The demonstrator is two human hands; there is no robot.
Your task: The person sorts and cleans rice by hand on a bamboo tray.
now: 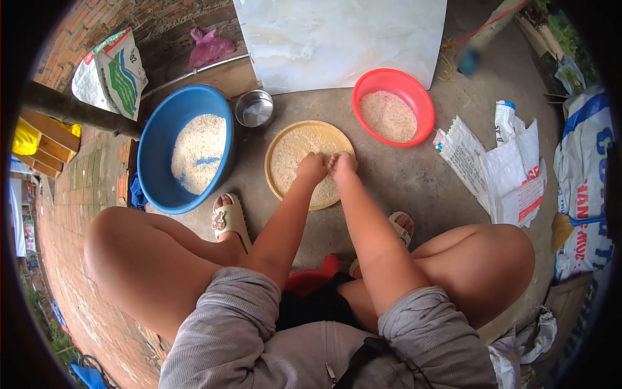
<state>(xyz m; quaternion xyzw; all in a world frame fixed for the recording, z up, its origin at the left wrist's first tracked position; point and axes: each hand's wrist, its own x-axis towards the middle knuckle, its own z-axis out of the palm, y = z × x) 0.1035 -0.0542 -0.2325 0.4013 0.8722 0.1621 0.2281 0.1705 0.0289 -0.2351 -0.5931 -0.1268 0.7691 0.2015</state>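
Observation:
A round, shallow woven tray point(269, 170) lies on the concrete floor in front of me, with a layer of rice point(293, 146) spread in it. Over the right half of the tray, my left hand point(312, 167) is closed, its fingers curled down at the rice. Close beside it, my right hand point(344, 165) is curled shut, knuckles towards the left hand. Whatever lies between the fingers of either hand is too small or hidden to make out.
Left of the tray stand a large blue basin point(150, 159) of rice and a metal bowl point(254, 109). A red basin point(424, 117) with rice is behind right. Flattened sacks point(512, 172) lie at right; a marbled panel point(343, 42) stands at the back.

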